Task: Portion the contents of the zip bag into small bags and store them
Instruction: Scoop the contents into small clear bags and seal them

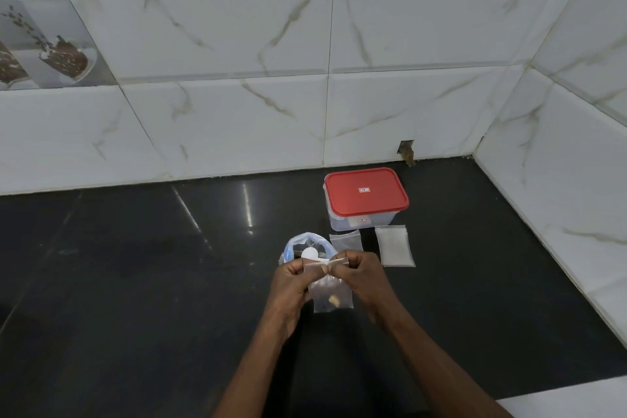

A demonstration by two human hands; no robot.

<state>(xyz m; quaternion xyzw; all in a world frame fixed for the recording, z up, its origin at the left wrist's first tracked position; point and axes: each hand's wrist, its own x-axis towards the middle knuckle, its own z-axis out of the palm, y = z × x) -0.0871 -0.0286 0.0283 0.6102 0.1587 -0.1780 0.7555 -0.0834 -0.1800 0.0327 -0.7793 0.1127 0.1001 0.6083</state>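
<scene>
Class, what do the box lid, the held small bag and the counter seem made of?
Lid: probably plastic, smooth red, moulded rim. Small bag: thin clear plastic film, contents show through. Counter: perhaps polished black stone, it mirrors light.

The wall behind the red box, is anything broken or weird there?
Yes. There is a small ragged hole at the bottom of the wall tile, just behind the red-lidded container, with something brownish poking out. It looks like a chipped tile. Nothing looks spilled on the dark counter.
</scene>
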